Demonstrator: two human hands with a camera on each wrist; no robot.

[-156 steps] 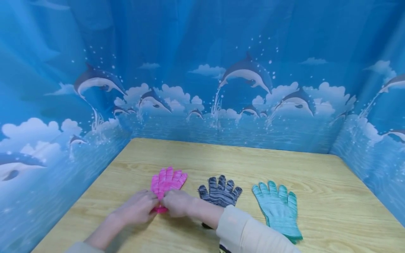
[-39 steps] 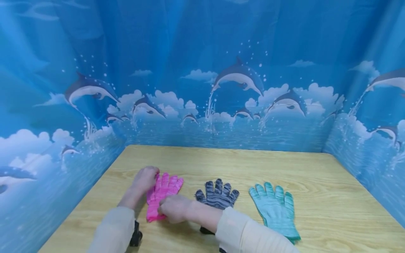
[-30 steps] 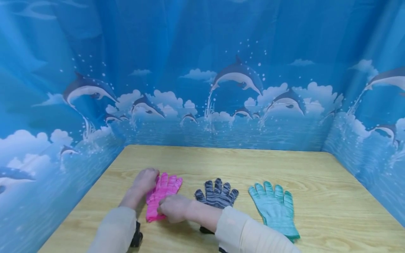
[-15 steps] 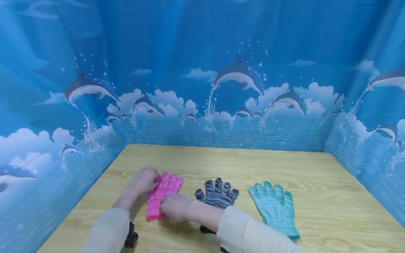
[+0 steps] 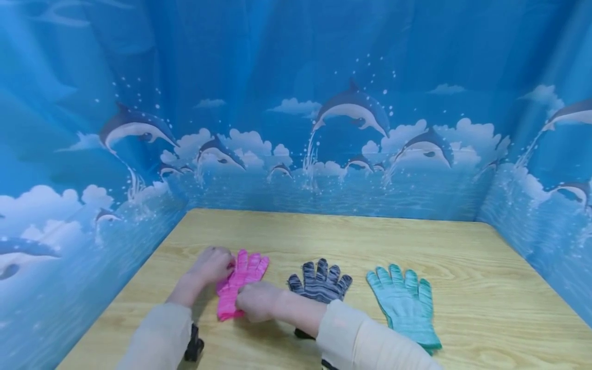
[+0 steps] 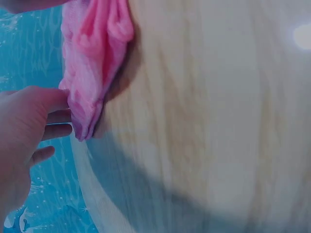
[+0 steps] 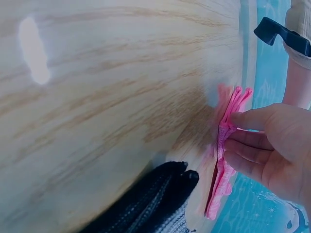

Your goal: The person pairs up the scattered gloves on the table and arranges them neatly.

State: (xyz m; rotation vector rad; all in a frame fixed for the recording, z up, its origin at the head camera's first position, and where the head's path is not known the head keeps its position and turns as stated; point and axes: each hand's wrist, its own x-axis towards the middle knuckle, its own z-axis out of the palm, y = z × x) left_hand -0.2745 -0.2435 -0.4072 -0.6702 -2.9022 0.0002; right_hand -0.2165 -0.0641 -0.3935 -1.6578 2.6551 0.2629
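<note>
A pink knitted glove (image 5: pixel 241 280) lies flat at the left of the table, fingers pointing away. My left hand (image 5: pixel 213 264) pinches its left edge near the base of the fingers. In the left wrist view, the left thumb and fingers (image 6: pixel 53 116) meet the tip of the bunched pink fabric (image 6: pixel 90 73). My right hand (image 5: pixel 260 302) holds the glove's right edge near the cuff. From the right wrist view, the thumb and fingers of this hand (image 7: pixel 277 145) close on the layered pink edge (image 7: pixel 226 141).
A black-and-grey striped glove (image 5: pixel 320 283) lies right of the pink one, its cuff partly hidden under my right forearm. Farther right rests a teal glove (image 5: pixel 407 306). The wooden table (image 5: pixel 333 231) ends at a blue dolphin-print curtain (image 5: pixel 277 77).
Since the oldest frame, my left hand has moved from the pink glove's cuff up to its left edge. The right hand has stayed near the cuff. Lately, the left hand has shifted only slightly.
</note>
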